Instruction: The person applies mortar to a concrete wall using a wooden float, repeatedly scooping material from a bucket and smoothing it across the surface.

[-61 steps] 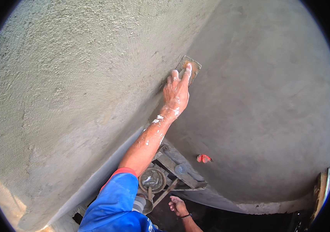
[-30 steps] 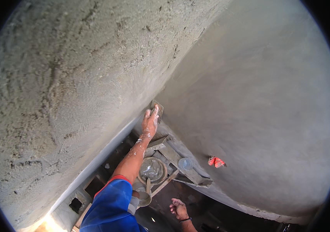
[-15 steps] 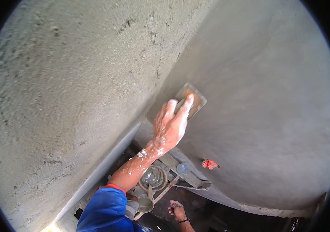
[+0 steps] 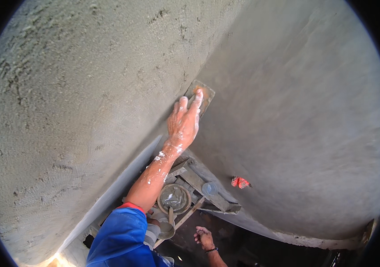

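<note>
My left hand (image 4: 184, 118) is closed around a rectangular plastering trowel (image 4: 208, 92), its index finger stretched along the back of the plate. The plate is smeared grey with a rusty orange patch, and it lies flat on the smooth grey wall (image 4: 288, 111), right beside the inner corner. White splashes of plaster dot my wrist and forearm, below which a blue sleeve shows. Lower down, my right hand (image 4: 204, 238) hangs with loosely curled fingers, a dark bracelet at its wrist. I see nothing in it.
A rough plastered wall (image 4: 65, 98) rises at left. Below stand a round tub of wet mix (image 4: 174, 199), a long-handled dipper (image 4: 167, 230) and a clear cup (image 4: 209, 189) among wooden planks (image 4: 199, 180). A crumpled red piece (image 4: 241, 182) sticks out of the right wall.
My left hand has slid the trowel up and left along the wall, closer to the corner. My right hand has stayed nearly still.
</note>
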Motion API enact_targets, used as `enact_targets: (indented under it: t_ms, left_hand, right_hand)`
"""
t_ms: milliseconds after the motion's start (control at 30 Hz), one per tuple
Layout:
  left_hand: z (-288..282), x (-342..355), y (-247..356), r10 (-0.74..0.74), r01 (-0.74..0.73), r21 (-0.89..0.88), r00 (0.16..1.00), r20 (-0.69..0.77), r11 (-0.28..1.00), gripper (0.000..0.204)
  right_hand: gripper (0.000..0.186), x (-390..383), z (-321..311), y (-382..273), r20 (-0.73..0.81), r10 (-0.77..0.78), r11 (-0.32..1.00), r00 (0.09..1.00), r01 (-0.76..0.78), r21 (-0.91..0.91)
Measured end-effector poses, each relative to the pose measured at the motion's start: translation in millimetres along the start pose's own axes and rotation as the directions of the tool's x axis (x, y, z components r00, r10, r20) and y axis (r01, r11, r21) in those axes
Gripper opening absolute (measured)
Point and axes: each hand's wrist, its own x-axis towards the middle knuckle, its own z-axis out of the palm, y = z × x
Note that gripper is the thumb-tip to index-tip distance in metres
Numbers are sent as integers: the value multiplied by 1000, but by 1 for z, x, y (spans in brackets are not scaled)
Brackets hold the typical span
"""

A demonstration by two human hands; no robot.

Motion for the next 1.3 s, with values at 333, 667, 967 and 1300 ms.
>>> enact_targets:
  t_ms: [333, 667, 967, 1300]
  left_hand:
    - [107, -93, -112, -89, 91, -59, 996, 27, 994, 65]
    - [-8, -36, 16, 143, -157, -122, 983, -116, 980, 65]
    - [-43, 32, 42, 126, -123, 33, 981, -148, 992, 60]
    - [78, -63, -75, -1, -2, -84, 999, -33, 996, 62]
  right_hand:
    - [28, -11, -16, 19, -29, 32, 999, 999, -32, -6]
    - [28, -17, -18, 27, -65, -23, 999, 998, 22, -26]
    - [29, -8, -4, 30, -68, -84, 995, 994, 81, -49]
    - [28, 10, 2, 58, -105, 23, 999, 994, -27, -44]
